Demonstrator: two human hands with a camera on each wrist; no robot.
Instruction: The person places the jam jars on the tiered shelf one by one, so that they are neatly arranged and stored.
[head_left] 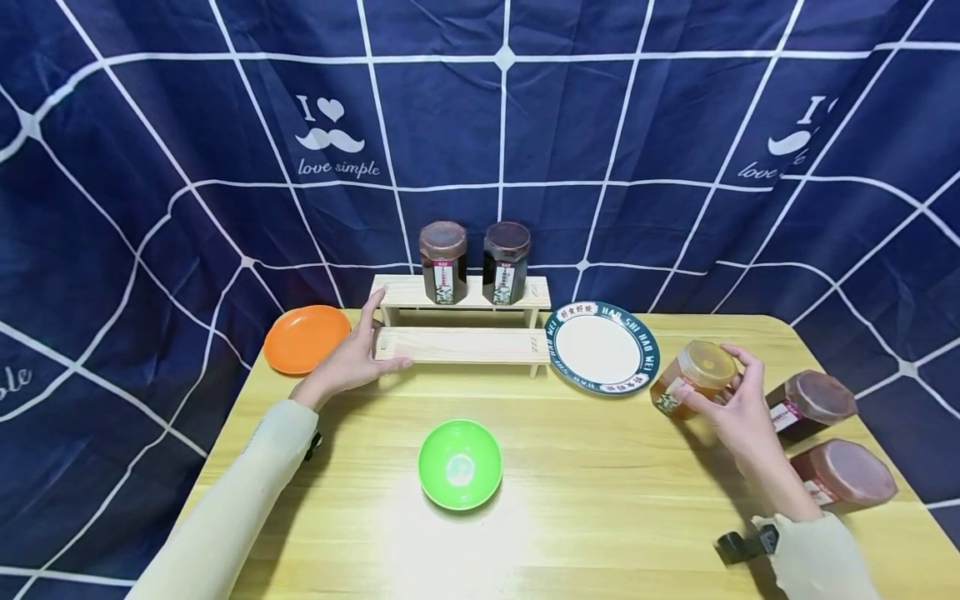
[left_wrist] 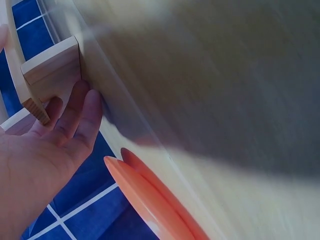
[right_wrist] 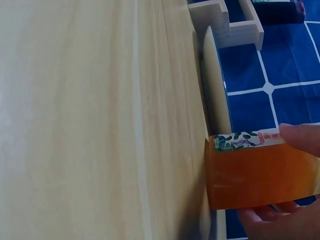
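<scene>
HOMELY CORNER, SCREENED IN BLUE

I sit or stand at what looks like a staged tabletop with a home-dining air; what kind of room surrounds it, I cannot tell. A navy curtain (head_left: 577, 125), gridded in white and printed with hearts, moustaches and the words "love simple," hangs behind and to both sides of the pale wooden table (head_left: 585, 500). Tableware lends the household note: an orange plate (head_left: 306, 337), a green bowl (head_left: 461, 467) and a patterned plate (head_left: 597, 347) lettered "Hao Shi Hao Wei." A two-step wooden rack (head_left: 461, 344) and labelled jars, among them the amber jar (head_left: 693, 375) I hold, suggest a pantry.
</scene>
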